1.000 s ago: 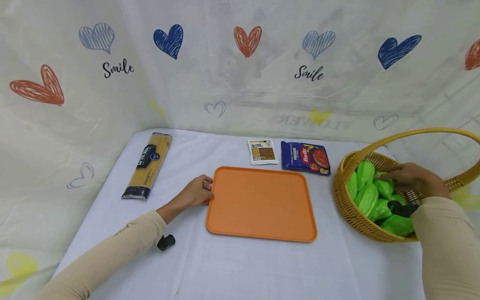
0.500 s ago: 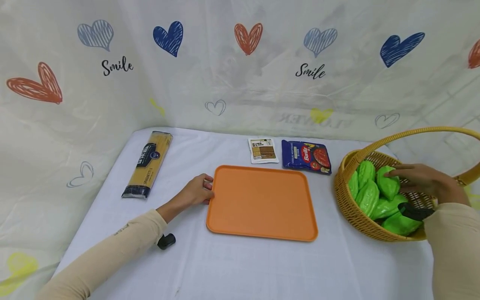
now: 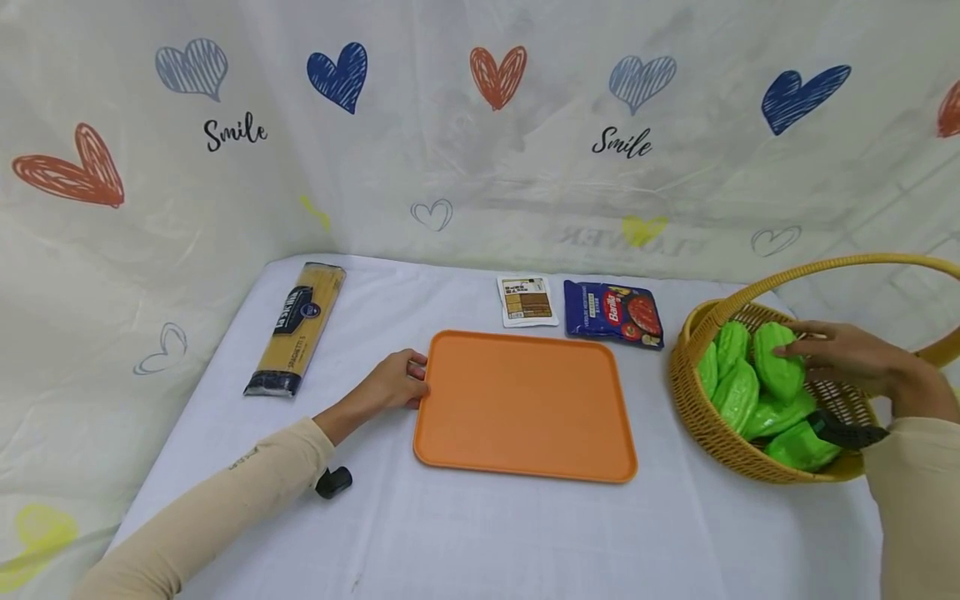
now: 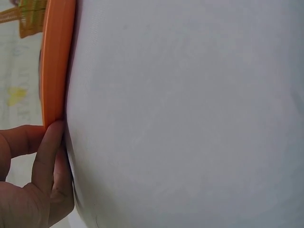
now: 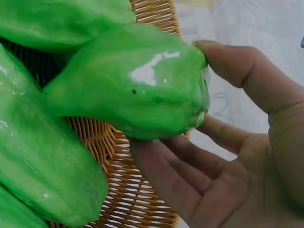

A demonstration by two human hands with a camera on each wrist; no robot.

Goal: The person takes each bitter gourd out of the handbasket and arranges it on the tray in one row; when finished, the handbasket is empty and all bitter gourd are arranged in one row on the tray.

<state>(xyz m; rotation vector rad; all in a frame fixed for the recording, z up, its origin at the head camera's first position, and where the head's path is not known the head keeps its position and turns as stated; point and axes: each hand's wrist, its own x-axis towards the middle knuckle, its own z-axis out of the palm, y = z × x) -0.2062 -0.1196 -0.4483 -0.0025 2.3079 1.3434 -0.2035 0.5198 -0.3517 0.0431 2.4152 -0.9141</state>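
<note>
My left hand (image 3: 388,383) pinches the left rim of an orange rectangular tray (image 3: 525,408), which lies flat on the white cloth. In the left wrist view the thumb and fingertips meet at the edge of the tray. My right hand (image 3: 855,357) is over a wicker basket (image 3: 693,412) at the right. It grips one shiny green chayote (image 5: 133,85) by its wrinkled end, thumb on one side and fingers on the other. The narrow end of that chayote touches or overlaps the others (image 5: 42,156); I cannot tell which. Several more green ones lie in the basket.
A pack of spaghetti (image 3: 296,329) lies at the back left. Behind the tray are a small white sachet (image 3: 527,302) and a blue Barilla pouch (image 3: 613,313). The tall basket handle (image 3: 832,263) arches above the right hand. A printed curtain (image 3: 480,167) hangs behind the table.
My right hand has shifted rightward in the basket and taken hold of a chayote, which now stands tilted higher among the others. The left hand and tray stay put.
</note>
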